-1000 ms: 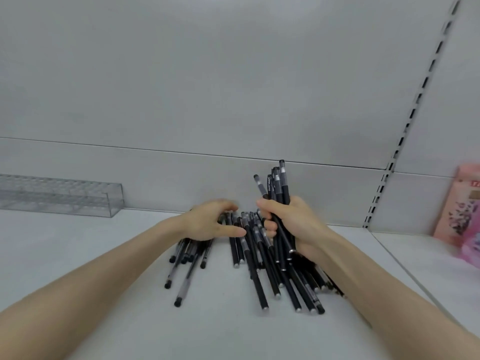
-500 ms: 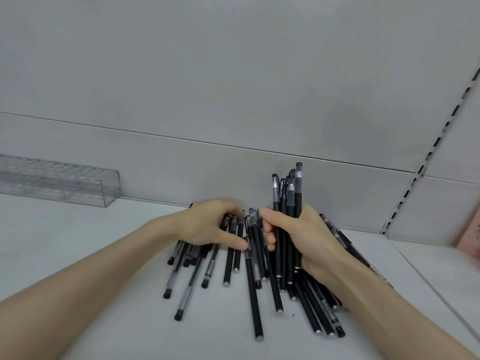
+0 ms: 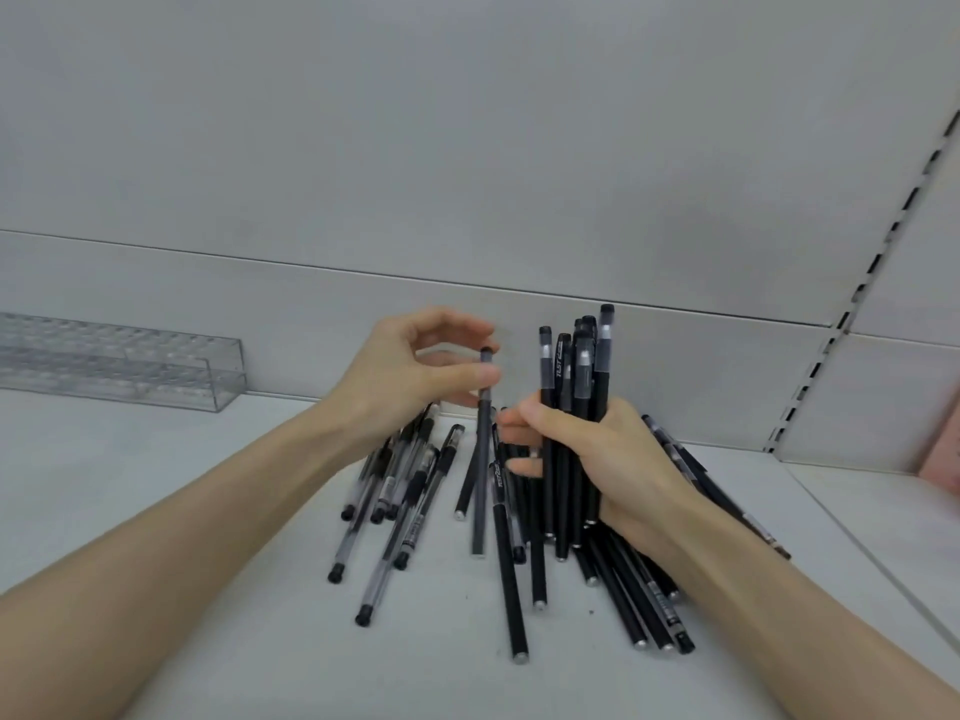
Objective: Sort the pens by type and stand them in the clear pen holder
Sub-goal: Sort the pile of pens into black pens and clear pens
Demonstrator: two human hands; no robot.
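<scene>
Up comes the left hand (image 3: 410, 376) off the pile, now pinching one pen (image 3: 483, 459) near its top, blurred and hanging upright. Nearest us, loose pens (image 3: 514, 589) fan out across the shelf (image 3: 208, 511). Just right of the pinched pen, the right hand (image 3: 613, 459) grips an upright bundle (image 3: 576, 366) of black pens. Far left at the back, the holder (image 3: 156, 371) sits well apart.

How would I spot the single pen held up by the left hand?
Start at the pile of pens on the white shelf. Just above its middle, the left hand pinches one dark pen near its top. It alone hangs singly and upright, beside the bundle gripped by the right hand.
</scene>
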